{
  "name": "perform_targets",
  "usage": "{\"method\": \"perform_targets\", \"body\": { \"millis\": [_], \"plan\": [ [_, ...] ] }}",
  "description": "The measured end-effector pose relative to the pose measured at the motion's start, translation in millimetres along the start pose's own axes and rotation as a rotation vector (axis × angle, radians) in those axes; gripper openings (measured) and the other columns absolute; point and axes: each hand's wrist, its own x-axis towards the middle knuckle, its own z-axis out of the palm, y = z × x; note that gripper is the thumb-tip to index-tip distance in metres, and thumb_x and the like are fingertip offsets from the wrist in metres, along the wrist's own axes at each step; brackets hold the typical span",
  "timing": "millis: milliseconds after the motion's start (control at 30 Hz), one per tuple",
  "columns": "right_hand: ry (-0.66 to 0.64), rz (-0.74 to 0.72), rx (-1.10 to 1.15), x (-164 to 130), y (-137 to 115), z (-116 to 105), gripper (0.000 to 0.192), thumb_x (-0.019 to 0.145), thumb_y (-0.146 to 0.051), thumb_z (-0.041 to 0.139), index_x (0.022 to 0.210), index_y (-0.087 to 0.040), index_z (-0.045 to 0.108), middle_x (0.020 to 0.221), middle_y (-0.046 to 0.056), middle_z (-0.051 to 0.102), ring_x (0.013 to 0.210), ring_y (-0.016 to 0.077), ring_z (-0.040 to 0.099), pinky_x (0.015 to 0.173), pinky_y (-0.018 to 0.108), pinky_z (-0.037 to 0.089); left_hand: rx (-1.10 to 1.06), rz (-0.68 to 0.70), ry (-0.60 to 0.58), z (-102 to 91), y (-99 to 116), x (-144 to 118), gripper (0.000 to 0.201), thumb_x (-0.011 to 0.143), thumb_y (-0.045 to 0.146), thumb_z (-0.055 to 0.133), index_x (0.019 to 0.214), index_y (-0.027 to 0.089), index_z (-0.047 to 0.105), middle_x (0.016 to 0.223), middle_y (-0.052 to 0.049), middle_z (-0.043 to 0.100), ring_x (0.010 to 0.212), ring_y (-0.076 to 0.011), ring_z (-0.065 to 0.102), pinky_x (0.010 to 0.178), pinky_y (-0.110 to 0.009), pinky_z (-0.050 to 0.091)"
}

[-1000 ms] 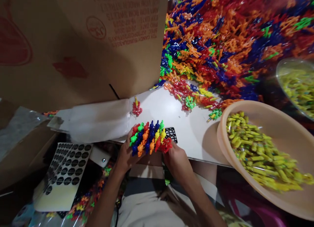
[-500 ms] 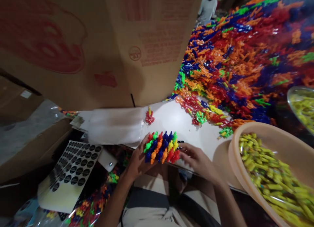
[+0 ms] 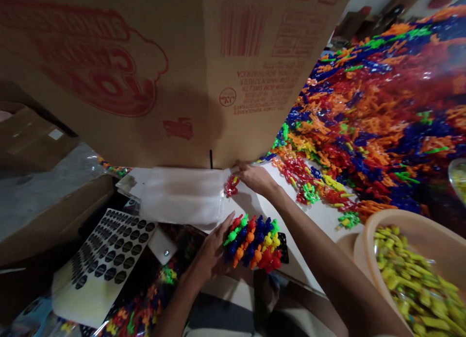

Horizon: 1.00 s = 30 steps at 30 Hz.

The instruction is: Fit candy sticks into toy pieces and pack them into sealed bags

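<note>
My left hand (image 3: 213, 252) holds the left side of a block of small coloured plastic toy pieces (image 3: 255, 242) standing in rows on a black grid tray (image 3: 283, 247) at the near edge of the white table (image 3: 320, 220). My right hand (image 3: 255, 177) is stretched out to the far side of the table. Its fingers are closed on a small red toy piece (image 3: 230, 185) beside a stack of clear plastic bags (image 3: 182, 201).
A big cardboard box (image 3: 153, 70) stands at the back. A huge heap of coloured toy pieces (image 3: 371, 113) fills the right. A beige basin (image 3: 367, 249) of yellow-green wrapped sweets sits at the lower right. A sheet of black round stickers (image 3: 105, 254) lies at the lower left.
My right hand left the block of pieces and reached forward to the red piece by the bags. The left hand stayed on the block. The view swung left.
</note>
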Motion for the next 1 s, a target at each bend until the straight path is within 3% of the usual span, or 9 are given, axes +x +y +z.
{"method": "perform_targets", "body": {
  "millis": [100, 233, 367, 433, 500, 600, 767, 900, 1000],
  "plan": [
    [0.044, 0.146, 0.112, -40, 11, 3, 0.026, 0.109, -0.017, 0.057, 0.117, -0.017, 0.082, 0.119, 0.014, 0.077, 0.087, 0.0211, 0.07, 0.072, 0.03, 0.045, 0.067, 0.069, 0.053, 3.9, -7, 0, 0.093, 0.101, 0.037, 0.076, 0.183, 0.028, 0.034, 0.178, -0.018, 0.054, 0.161, -0.0375, 0.058, 0.135, -0.052, 0.049],
    [0.173, 0.387, 0.289, -130, 14, 11, 0.017, 0.107, -0.032, 0.062, 0.107, -0.018, 0.072, 0.093, 0.006, 0.073, 0.076, 0.0187, 0.063, 0.068, 0.028, 0.044, 0.208, 0.255, 0.04, 2.4, -5, -5, 0.083, 0.101, 0.03, 0.079, 0.177, 0.033, 0.045, 0.179, -0.017, 0.053, 0.165, -0.0397, 0.053, 0.135, -0.058, 0.047],
    [0.326, 0.567, 0.491, -211, -15, 26, 0.038, 0.117, -0.048, 0.045, 0.099, -0.021, 0.063, 0.079, 0.002, 0.062, 0.069, 0.0178, 0.057, 0.06, 0.026, 0.046, 0.257, 0.204, 0.109, -15.0, 33, -14, 0.125, 0.088, 0.045, 0.095, 0.185, 0.025, 0.017, 0.181, -0.025, 0.044, 0.164, -0.0454, 0.053, 0.131, -0.062, 0.052],
    [0.371, 0.595, 0.59, -232, -36, 35, 0.047, 0.118, -0.057, 0.043, 0.091, -0.023, 0.061, 0.073, 0.0, 0.059, 0.064, 0.0172, 0.054, 0.056, 0.026, 0.044, 0.324, 0.263, 0.181, -21.1, 68, -9, 0.118, 0.095, 0.045, 0.088, 0.184, 0.022, 0.015, 0.183, -0.025, 0.042, 0.168, -0.0437, 0.047, 0.134, -0.062, 0.047],
    [0.393, 0.576, 0.674, -238, -54, 41, 0.049, 0.119, -0.057, 0.043, 0.086, -0.024, 0.059, 0.071, 0.0, 0.06, 0.064, 0.0174, 0.055, 0.057, 0.026, 0.045, 0.495, 0.399, 0.215, -18.0, 105, 5, 0.083, 0.106, 0.031, 0.073, 0.179, 0.024, 0.033, 0.176, -0.02, 0.054, 0.167, -0.0376, 0.048, 0.138, -0.06, 0.042],
    [0.402, 0.496, 0.756, -227, -69, 47, 0.04, 0.119, -0.044, 0.044, 0.092, -0.023, 0.065, 0.084, 0.003, 0.072, 0.077, 0.0198, 0.066, 0.07, 0.027, 0.053, 0.787, 0.455, 0.122, 1.5, 145, 36, 0.045, 0.113, 0.023, 0.059, 0.158, 0.02, 0.063, 0.162, -0.016, 0.071, 0.159, -0.0359, 0.058, 0.136, -0.062, 0.042],
    [0.386, 0.46, 0.734, -207, -73, 56, 0.02, 0.11, -0.024, 0.053, 0.096, -0.022, 0.068, 0.093, 0.006, 0.076, 0.082, 0.0219, 0.069, 0.078, 0.03, 0.052, 1.035, 0.313, -0.001, 29.2, 154, 63, 0.051, 0.111, 0.026, 0.055, 0.158, 0.008, 0.066, 0.166, -0.024, 0.066, 0.151, -0.0455, 0.064, 0.126, -0.073, 0.047],
    [0.335, 0.493, 0.666, -206, -79, 57, 0.016, 0.112, -0.022, 0.056, 0.103, -0.021, 0.069, 0.107, 0.009, 0.075, 0.09, 0.0227, 0.07, 0.08, 0.03, 0.051, 1.113, 0.28, -0.001, 33.4, 152, 63, 0.052, 0.107, 0.02, 0.056, 0.157, 0.01, 0.066, 0.155, -0.022, 0.074, 0.137, -0.0393, 0.072, 0.114, -0.059, 0.056],
    [0.26, 0.509, 0.609, -205, -84, 50, 0.016, 0.114, -0.019, 0.056, 0.109, -0.022, 0.071, 0.109, 0.008, 0.074, 0.085, 0.0213, 0.069, 0.071, 0.029, 0.046, 1.123, 0.271, -0.018, 33.7, 154, 64, 0.053, 0.105, 0.019, 0.056, 0.156, 0.011, 0.066, 0.151, -0.019, 0.077, 0.136, -0.0362, 0.073, 0.11, -0.052, 0.056]
  ]
}}
